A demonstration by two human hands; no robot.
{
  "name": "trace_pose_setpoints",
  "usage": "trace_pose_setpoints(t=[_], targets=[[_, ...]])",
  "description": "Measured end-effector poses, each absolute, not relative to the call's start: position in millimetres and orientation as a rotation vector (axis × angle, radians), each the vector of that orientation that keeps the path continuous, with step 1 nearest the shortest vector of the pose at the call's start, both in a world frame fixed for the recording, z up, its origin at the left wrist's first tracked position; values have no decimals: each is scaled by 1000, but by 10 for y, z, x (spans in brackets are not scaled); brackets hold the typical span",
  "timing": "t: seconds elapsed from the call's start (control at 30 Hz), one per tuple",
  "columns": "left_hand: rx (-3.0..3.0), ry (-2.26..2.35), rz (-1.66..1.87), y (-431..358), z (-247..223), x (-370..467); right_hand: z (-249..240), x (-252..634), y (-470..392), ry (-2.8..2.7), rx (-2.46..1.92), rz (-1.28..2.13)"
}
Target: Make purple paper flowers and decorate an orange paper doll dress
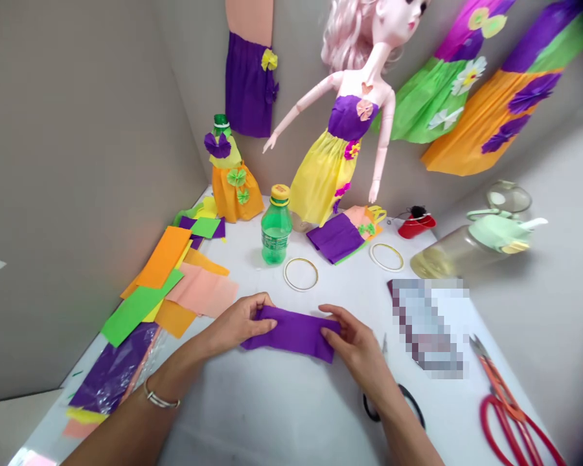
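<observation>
- Plainly, the purple paper (294, 333) was the piece being worked, on the near side of the green bottle (276, 236); whether it touched the tabletop (272, 414), I could not tell.
- The left hand (252, 320) was closed on the paper's left end, thumb across the face and fingers partly hidden behind.
- The right hand (352, 333) pinched the other end, its thumb on the face and its index finger raised near the top edge.
- Done, it seemed: the purple paper was a separate, spread-out strip. Beyond and left of the green bottle, a dressed bottle (238, 188) had an orange skirt and bows; beyond and right, a doll (364, 120) wore a purple-and-yellow dress. Both looked complete.
- Left, by my judgement: shaping the strip, which showed no bow or tied gather. The green bottle wore no paper.
- Loose paper sheets (165, 259) lay left of the green bottle; a ring (286, 282) lay just before it, slightly right.
</observation>
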State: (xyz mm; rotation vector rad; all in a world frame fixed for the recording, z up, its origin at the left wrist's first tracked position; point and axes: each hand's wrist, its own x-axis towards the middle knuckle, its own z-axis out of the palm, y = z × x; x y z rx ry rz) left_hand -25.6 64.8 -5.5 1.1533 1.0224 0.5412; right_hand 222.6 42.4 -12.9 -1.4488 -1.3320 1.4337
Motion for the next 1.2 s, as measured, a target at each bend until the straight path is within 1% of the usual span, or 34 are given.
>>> trace_pose_setpoints(t=[0.1,0.3,0.53,0.73,0.83,1.0,1.03,1.1,1.17,1.2], targets=[[1160,1016,621,692,-88,-341,-133,2302,458,-1325,-1516,1358],[1224,1103,693,751,-165,-452,-150,2329,473,-1344,-1525,1320],[1275,1191,712,739,-195,-434,-174,2369,476,-1420,-1567,1266],[1331,1253,707,712,-202,-377,-224,2386,499,-1356,-1540,1304],[1352,1329,747,760,-153,-513,-265,2396,505,-1312,-1526,1335],[1339,1709,1018,879,17,-1175,-326,2410,491,-1372,-1558,1324],[1331,1831,1085,883,54,-1303,-334,2412,490,-1377,-1564,1316],[1447,2239,1192,853,129,-1463,-346,2412,492,-1376,-1573,1306],[1642,2426,1204,767,201,-1464,-352,2410,499,-1373,-1576,1303],[1735,2404,1166,707,230,-1412,-354,2409,503,-1375,-1579,1305]])
